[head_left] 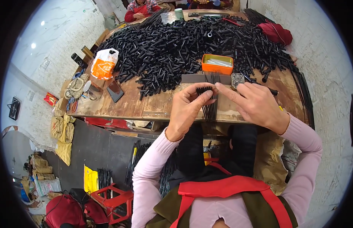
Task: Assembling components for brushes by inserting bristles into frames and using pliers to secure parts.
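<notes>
Near the table's front edge, my left hand (186, 106) is closed around a bundle of thin black rods (210, 112). The rods are fanned slightly, and their lower ends hang past the table edge over my lap. My right hand (260, 102) is beside the bundle, its index finger stretched toward the rod tops at my left fingertips. Its other fingers are bent and apart, with nothing visible in them. Just beyond my right hand is a small metal box (237, 79) of tiny parts. An orange tin (217, 69) with pale slim pieces inside stands farther back.
A wide heap of short black tubular parts (176, 45) covers the back of the table. A phone (115, 91) and an orange-white plastic bag (105, 64) lie left. A red stool (115, 201) stands on the floor. A person (141, 9) sits across the table.
</notes>
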Motion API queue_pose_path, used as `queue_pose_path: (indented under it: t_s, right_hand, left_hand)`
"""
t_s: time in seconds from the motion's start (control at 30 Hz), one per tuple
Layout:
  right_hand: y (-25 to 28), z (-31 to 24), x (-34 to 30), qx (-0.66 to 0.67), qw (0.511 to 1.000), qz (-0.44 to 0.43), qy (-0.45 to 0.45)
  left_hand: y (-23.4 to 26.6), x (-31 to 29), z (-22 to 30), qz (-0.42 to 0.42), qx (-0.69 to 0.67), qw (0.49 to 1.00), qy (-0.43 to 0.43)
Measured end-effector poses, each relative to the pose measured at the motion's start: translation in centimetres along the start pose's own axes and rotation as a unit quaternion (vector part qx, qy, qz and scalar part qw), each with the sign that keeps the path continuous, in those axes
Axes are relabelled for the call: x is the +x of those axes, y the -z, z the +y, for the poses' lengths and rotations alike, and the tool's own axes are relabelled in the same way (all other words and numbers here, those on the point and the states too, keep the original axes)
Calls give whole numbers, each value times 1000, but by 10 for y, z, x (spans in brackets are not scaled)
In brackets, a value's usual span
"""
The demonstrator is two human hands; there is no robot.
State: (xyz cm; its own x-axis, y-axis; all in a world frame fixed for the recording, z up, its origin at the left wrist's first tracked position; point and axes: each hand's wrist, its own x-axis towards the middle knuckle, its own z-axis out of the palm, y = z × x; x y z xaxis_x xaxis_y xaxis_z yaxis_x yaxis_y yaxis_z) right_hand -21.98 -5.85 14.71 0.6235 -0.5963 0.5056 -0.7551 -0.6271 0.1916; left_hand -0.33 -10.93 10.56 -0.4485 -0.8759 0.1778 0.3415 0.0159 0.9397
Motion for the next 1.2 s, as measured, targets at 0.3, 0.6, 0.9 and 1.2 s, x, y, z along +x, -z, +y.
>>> queue_pose_path:
  t_s: [0.3, 0.6, 0.9, 1.2]
  right_hand:
    - [13, 13, 1, -14, 995, 72, 62]
    - [12, 17, 6, 9, 992, 84, 98]
    - [20, 6, 7, -17, 991, 92, 91]
    - [20, 4, 6, -9, 991, 96, 92]
  left_hand:
    - [3, -2, 3, -3, -5, 1000, 20]
    - [6, -7, 9, -15, -29, 998, 56]
    - [7, -11, 9, -32, -2, 999, 44]
    - [5, -12, 9, -31, -3, 998, 53]
